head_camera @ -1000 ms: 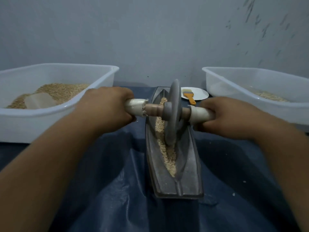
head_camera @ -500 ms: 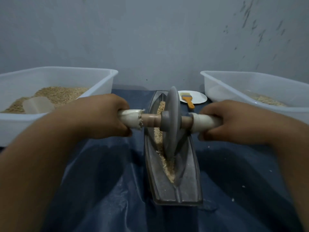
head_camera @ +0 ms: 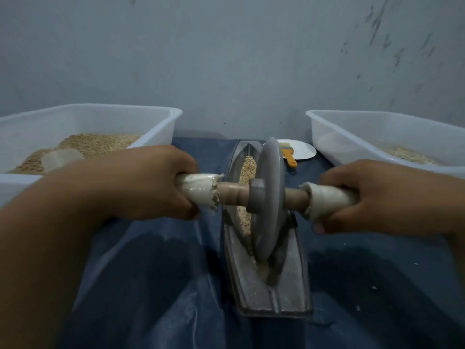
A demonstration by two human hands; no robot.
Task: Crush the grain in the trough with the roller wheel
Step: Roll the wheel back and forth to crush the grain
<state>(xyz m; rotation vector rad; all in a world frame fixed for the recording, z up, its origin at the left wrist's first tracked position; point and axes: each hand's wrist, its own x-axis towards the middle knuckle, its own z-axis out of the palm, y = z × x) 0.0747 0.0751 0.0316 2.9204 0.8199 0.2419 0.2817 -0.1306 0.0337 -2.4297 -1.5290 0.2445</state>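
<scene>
Two bins (head_camera: 156, 127) flank trough (head_camera: 289, 285) on blue cloth (head_camera: 151, 285).

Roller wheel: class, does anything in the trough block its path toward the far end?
Nothing visible blocks it. The wheel stands in the trough, and only grain lies in the groove ahead. The brush lies outside the trough, on a plate beyond it.
</scene>
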